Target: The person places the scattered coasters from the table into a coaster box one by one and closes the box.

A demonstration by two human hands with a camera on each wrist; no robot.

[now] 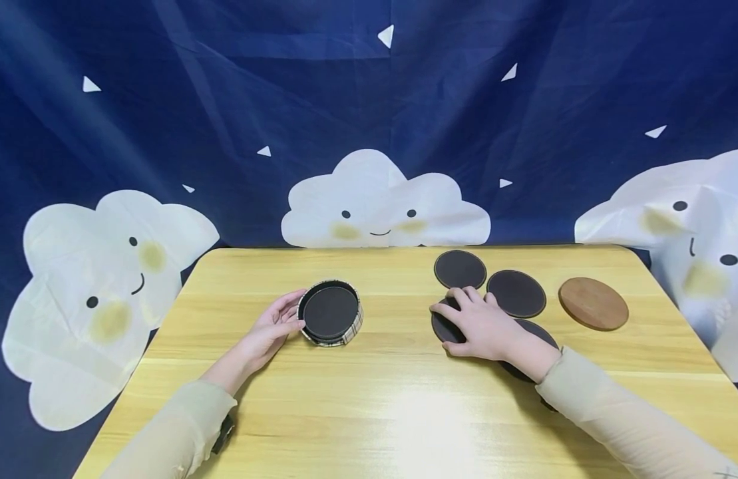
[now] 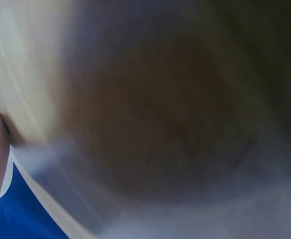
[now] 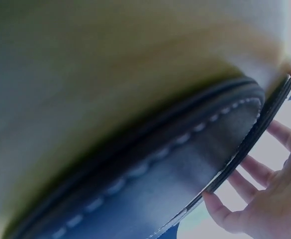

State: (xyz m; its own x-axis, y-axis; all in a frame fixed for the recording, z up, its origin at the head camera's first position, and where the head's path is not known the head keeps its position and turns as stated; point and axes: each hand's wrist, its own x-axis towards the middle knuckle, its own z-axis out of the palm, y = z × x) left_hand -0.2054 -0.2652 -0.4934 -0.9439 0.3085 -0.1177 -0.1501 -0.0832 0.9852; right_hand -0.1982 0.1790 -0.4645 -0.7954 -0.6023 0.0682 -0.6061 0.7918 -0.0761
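My left hand (image 1: 274,331) grips the side of a round coaster holder (image 1: 355,328) with a plaid outer wall, thumb at its near rim. Inside the holder lies a dark round coaster (image 1: 331,311). My right hand (image 1: 481,324) spans another dark coaster (image 1: 445,326) on the table, its fingers and thumb at the edge. The right wrist view shows those fingers (image 3: 254,172) against a coaster rim, behind a nearer coaster with white stitching (image 3: 185,164). A blurred surface fills most of the left wrist view.
Near the right hand lie more dark coasters, one at the back (image 1: 460,269), one to the right (image 1: 516,293) and one partly under the wrist (image 1: 539,332). Farther right is a brown round disc (image 1: 593,303). The wooden table (image 1: 321,412) ends at a blue cloud-printed curtain (image 1: 369,86).
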